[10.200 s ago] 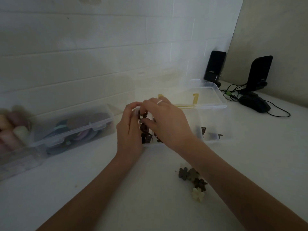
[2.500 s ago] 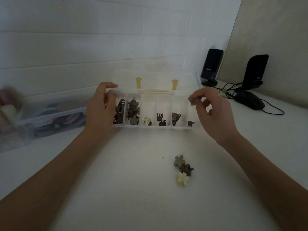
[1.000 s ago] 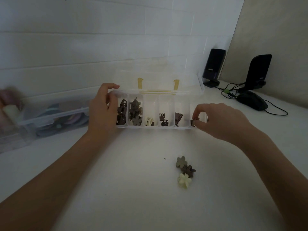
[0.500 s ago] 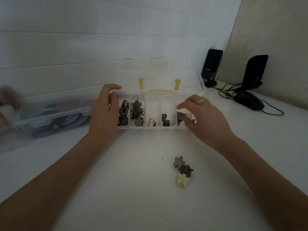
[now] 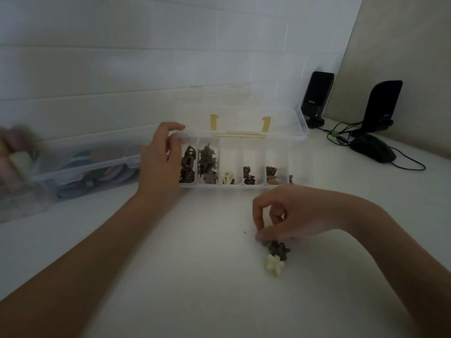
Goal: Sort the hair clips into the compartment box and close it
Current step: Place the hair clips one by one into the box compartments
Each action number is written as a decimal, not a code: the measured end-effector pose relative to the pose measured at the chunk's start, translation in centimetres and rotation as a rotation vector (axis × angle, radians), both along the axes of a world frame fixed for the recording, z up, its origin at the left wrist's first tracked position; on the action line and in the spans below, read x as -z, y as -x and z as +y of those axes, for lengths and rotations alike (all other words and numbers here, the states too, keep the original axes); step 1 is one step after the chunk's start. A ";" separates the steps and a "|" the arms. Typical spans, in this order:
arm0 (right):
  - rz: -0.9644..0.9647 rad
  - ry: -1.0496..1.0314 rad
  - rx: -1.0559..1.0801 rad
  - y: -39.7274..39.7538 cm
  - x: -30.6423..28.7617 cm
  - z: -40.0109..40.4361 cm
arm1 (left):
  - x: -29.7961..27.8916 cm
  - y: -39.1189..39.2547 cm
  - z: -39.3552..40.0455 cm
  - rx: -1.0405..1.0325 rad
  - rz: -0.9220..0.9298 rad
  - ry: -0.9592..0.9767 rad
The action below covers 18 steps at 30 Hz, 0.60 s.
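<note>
Two hands in view. Your left hand (image 5: 161, 164) grips the left end wall of the compartment box (image 5: 253, 186), fingers curled over its far rim, thumb hidden. The box sits on the white bench (image 5: 195, 289) close to the tiled wall, its clear lid (image 5: 244, 118) standing open behind it. Hair clips lie in its compartments: dark brown clips (image 5: 188, 164) in the leftmost, flower clips (image 5: 207, 164) next, a cream clip (image 5: 228, 178) third, more brown ones further right. Your right hand (image 5: 292, 213) is down at the bench nearer you, thumb and forefinger pinching the top clip of the loose pile (image 5: 278, 250); the pinched clip is mostly hidden. A cream flower clip (image 5: 274, 264) lies at the pile's near edge, touching the brown ones. Open bench lies between pile and box front. Left of the box, a second clear container (image 5: 85, 172); right, a black mouse (image 5: 373, 150) and its cable, well apart.
</note>
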State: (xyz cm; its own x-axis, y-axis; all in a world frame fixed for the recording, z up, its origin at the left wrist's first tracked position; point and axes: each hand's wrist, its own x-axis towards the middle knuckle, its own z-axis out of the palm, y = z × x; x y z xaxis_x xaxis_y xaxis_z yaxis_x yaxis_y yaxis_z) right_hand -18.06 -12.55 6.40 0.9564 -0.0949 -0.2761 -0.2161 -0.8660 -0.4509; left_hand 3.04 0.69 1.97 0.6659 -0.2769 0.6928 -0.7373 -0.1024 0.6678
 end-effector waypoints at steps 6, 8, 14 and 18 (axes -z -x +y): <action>-0.125 -0.079 -0.013 -0.4 0.6 -0.2 | -0.3 0.5 0.1 0.001 0.004 -0.001; -0.253 -0.097 0.021 -0.7 0.8 -0.1 | -0.3 0.7 0.1 0.023 0.028 0.030; -0.849 0.041 0.111 -1.5 1.5 0.5 | -0.3 2.2 -0.4 0.086 0.104 0.053; -0.983 0.071 0.191 -1.8 1.5 0.6 | -0.1 3.9 -0.9 0.142 0.150 0.064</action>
